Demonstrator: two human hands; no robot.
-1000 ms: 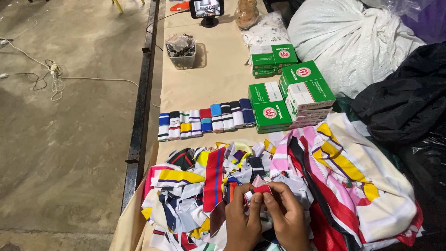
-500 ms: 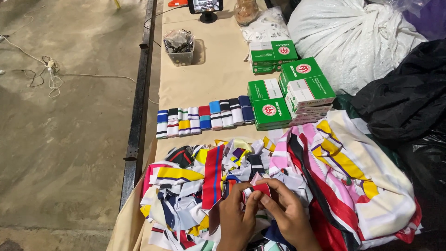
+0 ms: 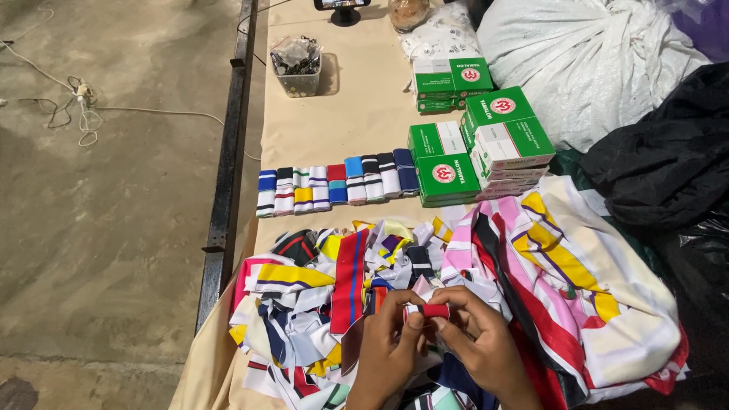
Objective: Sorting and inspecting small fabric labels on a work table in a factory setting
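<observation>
Hands, left (image 3: 391, 342) and right (image 3: 478, 342), still pinch a small red-and-white fabric roll (image 3: 427, 310) between them over the scrap pile (image 3: 319, 304), held slightly lower than before. Beyond, green-and-white boxes (image 3: 501, 137) stand stacked on the tabletop (image 3: 342, 121).

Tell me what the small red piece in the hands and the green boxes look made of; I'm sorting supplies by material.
The small red piece, pinched by the left hand and right hand, looks like soft matte knit fabric, folded flat. The green boxes look like printed cardboard with a slight sheen and crisp edges.
</observation>
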